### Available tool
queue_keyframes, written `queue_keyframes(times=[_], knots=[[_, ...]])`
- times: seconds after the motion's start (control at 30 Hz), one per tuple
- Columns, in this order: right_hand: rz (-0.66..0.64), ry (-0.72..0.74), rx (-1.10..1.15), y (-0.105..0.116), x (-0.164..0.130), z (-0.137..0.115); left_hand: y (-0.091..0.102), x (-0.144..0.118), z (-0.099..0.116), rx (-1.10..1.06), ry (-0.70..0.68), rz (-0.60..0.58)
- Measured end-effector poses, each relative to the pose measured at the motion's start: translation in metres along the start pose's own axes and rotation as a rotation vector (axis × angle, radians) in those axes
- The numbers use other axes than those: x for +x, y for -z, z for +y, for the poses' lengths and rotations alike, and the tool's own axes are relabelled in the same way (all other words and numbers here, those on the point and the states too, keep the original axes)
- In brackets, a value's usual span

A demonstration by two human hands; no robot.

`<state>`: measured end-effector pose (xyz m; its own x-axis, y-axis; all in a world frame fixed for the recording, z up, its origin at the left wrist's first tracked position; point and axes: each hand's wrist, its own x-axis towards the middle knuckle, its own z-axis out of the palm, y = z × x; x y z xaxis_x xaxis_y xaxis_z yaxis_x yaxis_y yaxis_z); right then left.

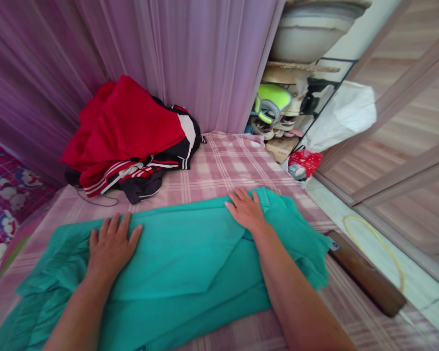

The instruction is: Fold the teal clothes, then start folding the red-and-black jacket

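Teal garment (pixel 183 263): spread on checked sheet (pixel 219 165), pressed flat under left hand (pixel 111 243) and right hand (pixel 246 209), fingers extended, nothing gripped. Beyond left hand: red-and-black clothing pile (pixel 131 136). Right of right hand: brown wooden piece (pixel 366 275), shoe rack (pixel 285 117).

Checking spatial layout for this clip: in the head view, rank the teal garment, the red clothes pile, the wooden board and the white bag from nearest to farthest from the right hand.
1. Teal garment: directly under the right hand, palm flat on it.
2. Wooden board: to the right, at the bed's edge.
3. Red clothes pile: back left, by the curtain.
4. White bag: back right, beside the shelf.
Items 2 to 4 are close calls.
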<state>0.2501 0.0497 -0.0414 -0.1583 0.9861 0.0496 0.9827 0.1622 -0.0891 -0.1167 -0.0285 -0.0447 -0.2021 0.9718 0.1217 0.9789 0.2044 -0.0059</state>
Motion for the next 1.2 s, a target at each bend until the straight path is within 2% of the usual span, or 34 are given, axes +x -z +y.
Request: queue_keyframes(times=[0.1,0.2,0.53,0.77,0.87,1.0,1.1,1.2], knots=[[0.082,-0.079,-0.059,-0.005,-0.002,0.028,0.001,0.0,0.001,0.02,-0.005,-0.004],[0.138,-0.071,-0.076,-0.011,-0.002,0.038,0.003,-0.001,0.003,0.034,0.003,-0.008],[0.155,-0.063,-0.045,-0.011,-0.001,0.035,0.008,0.0,0.006,-0.029,0.043,-0.065],[0.149,-0.08,0.025,-0.008,0.001,0.038,0.014,-0.002,0.014,-0.068,0.065,-0.059],[0.186,-0.023,0.084,0.007,0.001,0.022,0.014,-0.003,0.014,-0.075,0.065,-0.043],[0.25,0.194,0.171,0.022,-0.007,-0.029,0.013,-0.005,0.015,-0.082,0.061,-0.012],[0.171,0.345,0.205,0.012,-0.018,-0.064,0.013,-0.005,0.015,-0.085,0.068,-0.022],[0.082,0.379,0.233,-0.009,-0.023,-0.076,0.012,-0.005,0.015,-0.088,0.071,-0.026]])
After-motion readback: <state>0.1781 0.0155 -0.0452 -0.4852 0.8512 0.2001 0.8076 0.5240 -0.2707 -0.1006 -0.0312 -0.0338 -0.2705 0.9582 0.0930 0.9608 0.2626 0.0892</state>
